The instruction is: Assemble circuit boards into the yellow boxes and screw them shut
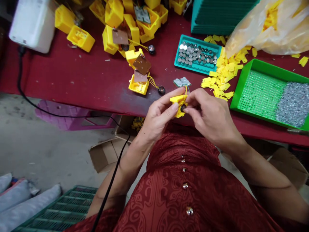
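My left hand [160, 112] grips the yellow plastic housing [174, 99] above the front edge of the red-covered desk [96, 74], my right hand [211, 112] pinches the round black component [183, 108] against it, wires running to the circuit board [182, 82] just beyond.

Yellow plastic housing [179, 102] between both hands, small round black part [183, 108] against it
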`<state>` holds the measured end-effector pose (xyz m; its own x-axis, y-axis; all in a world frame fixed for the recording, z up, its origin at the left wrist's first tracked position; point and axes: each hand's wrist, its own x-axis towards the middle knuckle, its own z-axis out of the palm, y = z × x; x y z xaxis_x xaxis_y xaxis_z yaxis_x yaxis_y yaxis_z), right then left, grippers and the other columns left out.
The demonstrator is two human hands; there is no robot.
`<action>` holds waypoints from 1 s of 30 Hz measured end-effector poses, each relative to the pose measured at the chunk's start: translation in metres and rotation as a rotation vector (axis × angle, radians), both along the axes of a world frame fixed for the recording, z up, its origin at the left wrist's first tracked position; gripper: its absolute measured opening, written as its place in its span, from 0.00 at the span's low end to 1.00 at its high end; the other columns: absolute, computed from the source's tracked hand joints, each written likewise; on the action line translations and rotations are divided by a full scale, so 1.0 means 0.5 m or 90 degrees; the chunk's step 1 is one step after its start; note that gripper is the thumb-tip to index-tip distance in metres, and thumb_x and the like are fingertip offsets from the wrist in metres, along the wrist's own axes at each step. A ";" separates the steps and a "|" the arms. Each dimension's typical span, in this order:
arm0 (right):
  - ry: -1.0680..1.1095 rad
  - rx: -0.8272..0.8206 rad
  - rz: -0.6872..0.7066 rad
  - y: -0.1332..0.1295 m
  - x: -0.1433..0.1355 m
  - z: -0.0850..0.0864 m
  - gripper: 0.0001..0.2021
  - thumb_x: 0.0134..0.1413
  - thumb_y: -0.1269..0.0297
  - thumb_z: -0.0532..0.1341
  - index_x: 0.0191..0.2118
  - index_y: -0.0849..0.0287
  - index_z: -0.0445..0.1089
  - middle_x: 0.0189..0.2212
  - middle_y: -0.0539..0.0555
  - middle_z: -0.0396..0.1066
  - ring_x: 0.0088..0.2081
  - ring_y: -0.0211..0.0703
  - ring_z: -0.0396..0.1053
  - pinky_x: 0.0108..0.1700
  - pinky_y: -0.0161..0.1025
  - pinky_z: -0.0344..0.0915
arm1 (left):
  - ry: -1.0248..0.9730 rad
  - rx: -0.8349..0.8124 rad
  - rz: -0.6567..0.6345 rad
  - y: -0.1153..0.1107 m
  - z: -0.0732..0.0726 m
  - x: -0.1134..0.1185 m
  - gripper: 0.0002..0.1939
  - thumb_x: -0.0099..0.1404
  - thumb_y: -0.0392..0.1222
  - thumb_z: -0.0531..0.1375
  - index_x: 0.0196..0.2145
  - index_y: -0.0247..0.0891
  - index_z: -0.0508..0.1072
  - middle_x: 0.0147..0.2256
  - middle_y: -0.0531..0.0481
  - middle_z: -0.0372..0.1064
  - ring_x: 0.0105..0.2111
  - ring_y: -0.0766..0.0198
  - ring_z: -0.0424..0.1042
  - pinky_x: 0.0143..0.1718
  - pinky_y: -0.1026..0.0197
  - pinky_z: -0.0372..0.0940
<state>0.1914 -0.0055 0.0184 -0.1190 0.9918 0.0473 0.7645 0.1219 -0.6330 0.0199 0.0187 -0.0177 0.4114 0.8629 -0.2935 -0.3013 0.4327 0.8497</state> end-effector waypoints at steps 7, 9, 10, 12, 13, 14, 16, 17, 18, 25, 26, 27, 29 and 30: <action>0.120 0.020 -0.024 -0.002 0.001 -0.033 0.09 0.57 0.72 0.64 0.44 0.57 0.69 0.43 0.55 0.74 0.38 0.40 0.72 0.42 0.40 0.71 | 0.001 -0.083 0.024 0.012 -0.025 0.012 0.28 0.53 0.48 0.78 0.50 0.40 0.77 0.48 0.46 0.83 0.46 0.57 0.83 0.45 0.60 0.79; 0.195 0.001 -0.064 -0.007 0.012 -0.035 0.10 0.60 0.69 0.63 0.47 0.57 0.69 0.44 0.54 0.74 0.35 0.37 0.71 0.37 0.37 0.71 | -0.004 -0.090 0.021 0.015 -0.023 0.006 0.30 0.52 0.45 0.79 0.50 0.39 0.75 0.48 0.45 0.84 0.44 0.57 0.84 0.40 0.63 0.79; 0.222 0.011 -0.090 -0.010 0.019 -0.037 0.10 0.61 0.68 0.63 0.48 0.56 0.69 0.44 0.54 0.73 0.35 0.37 0.71 0.37 0.37 0.71 | -0.009 -0.093 0.016 0.016 -0.018 0.003 0.30 0.52 0.43 0.79 0.50 0.39 0.75 0.48 0.45 0.84 0.43 0.57 0.85 0.39 0.64 0.79; 0.240 0.057 -0.131 -0.014 0.031 -0.042 0.10 0.62 0.65 0.63 0.49 0.56 0.68 0.43 0.54 0.73 0.37 0.38 0.72 0.38 0.37 0.72 | -0.022 -0.097 0.011 0.014 -0.004 -0.003 0.28 0.53 0.41 0.78 0.49 0.38 0.74 0.47 0.44 0.85 0.42 0.57 0.86 0.36 0.66 0.79; 0.244 0.082 -0.141 -0.016 0.036 -0.046 0.10 0.63 0.64 0.63 0.49 0.56 0.68 0.42 0.54 0.73 0.38 0.39 0.73 0.39 0.38 0.73 | -0.028 -0.097 0.011 0.011 0.004 -0.005 0.28 0.53 0.39 0.78 0.49 0.38 0.74 0.46 0.45 0.85 0.41 0.58 0.86 0.34 0.67 0.79; 0.251 0.100 -0.147 -0.016 0.040 -0.051 0.10 0.63 0.64 0.63 0.49 0.56 0.68 0.42 0.55 0.73 0.39 0.39 0.74 0.40 0.39 0.74 | -0.035 -0.098 0.011 0.008 0.011 -0.006 0.27 0.54 0.39 0.77 0.49 0.38 0.74 0.46 0.45 0.85 0.40 0.58 0.86 0.33 0.67 0.79; 0.275 0.098 -0.164 -0.012 0.044 -0.060 0.10 0.64 0.62 0.63 0.48 0.56 0.69 0.40 0.54 0.74 0.38 0.39 0.74 0.40 0.39 0.74 | -0.046 -0.100 0.009 0.003 0.021 -0.007 0.27 0.54 0.38 0.77 0.49 0.38 0.74 0.46 0.46 0.85 0.40 0.58 0.86 0.32 0.68 0.79; 0.299 0.073 -0.175 -0.009 0.046 -0.064 0.09 0.64 0.61 0.64 0.47 0.56 0.70 0.39 0.54 0.74 0.35 0.38 0.73 0.38 0.38 0.74 | -0.048 -0.102 0.006 0.000 0.025 -0.008 0.27 0.54 0.38 0.77 0.49 0.38 0.74 0.46 0.46 0.85 0.40 0.58 0.86 0.32 0.68 0.79; 0.335 0.025 -0.179 -0.004 0.047 -0.067 0.09 0.65 0.59 0.64 0.45 0.56 0.71 0.37 0.53 0.75 0.33 0.37 0.73 0.35 0.37 0.73 | -0.048 -0.106 0.000 -0.002 0.027 -0.009 0.27 0.54 0.38 0.77 0.49 0.38 0.74 0.46 0.45 0.85 0.40 0.58 0.86 0.33 0.68 0.79; 0.583 -0.260 -0.047 0.034 0.056 -0.075 0.27 0.52 0.42 0.75 0.50 0.54 0.73 0.38 0.50 0.77 0.30 0.35 0.72 0.33 0.35 0.73 | -0.090 -0.164 -0.049 -0.007 0.035 -0.028 0.25 0.55 0.37 0.77 0.49 0.39 0.75 0.46 0.44 0.85 0.41 0.55 0.87 0.33 0.65 0.80; 0.603 -0.286 -0.043 0.037 0.055 -0.074 0.28 0.51 0.42 0.75 0.50 0.54 0.74 0.37 0.50 0.77 0.30 0.35 0.72 0.33 0.34 0.73 | -0.097 -0.168 -0.047 -0.008 0.035 -0.031 0.25 0.55 0.36 0.77 0.49 0.39 0.75 0.46 0.44 0.85 0.41 0.55 0.87 0.33 0.65 0.80; 0.625 -0.326 -0.045 0.041 0.053 -0.072 0.28 0.52 0.40 0.74 0.48 0.55 0.74 0.34 0.50 0.77 0.28 0.34 0.72 0.31 0.34 0.71 | -0.102 -0.167 -0.044 -0.008 0.035 -0.033 0.25 0.55 0.36 0.77 0.49 0.39 0.75 0.46 0.44 0.86 0.40 0.56 0.87 0.33 0.65 0.80; 0.672 -0.408 -0.063 0.048 0.046 -0.065 0.30 0.53 0.33 0.71 0.42 0.58 0.76 0.29 0.51 0.75 0.24 0.34 0.69 0.26 0.32 0.67 | -0.099 -0.146 -0.040 -0.010 0.032 -0.037 0.25 0.55 0.36 0.77 0.48 0.38 0.75 0.45 0.45 0.86 0.39 0.57 0.86 0.32 0.66 0.79; 0.684 -0.438 -0.074 0.052 0.042 -0.060 0.31 0.52 0.32 0.70 0.40 0.59 0.76 0.27 0.52 0.75 0.23 0.33 0.68 0.24 0.32 0.66 | -0.090 -0.129 -0.039 -0.011 0.030 -0.038 0.24 0.55 0.37 0.77 0.47 0.39 0.75 0.45 0.45 0.86 0.39 0.57 0.86 0.33 0.66 0.79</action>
<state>0.2125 0.0204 -0.0118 -0.2522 0.8520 -0.4587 -0.1841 -0.5077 -0.8417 0.0008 0.0134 -0.0029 0.5105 0.7647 -0.3933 -0.3788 0.6106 0.6955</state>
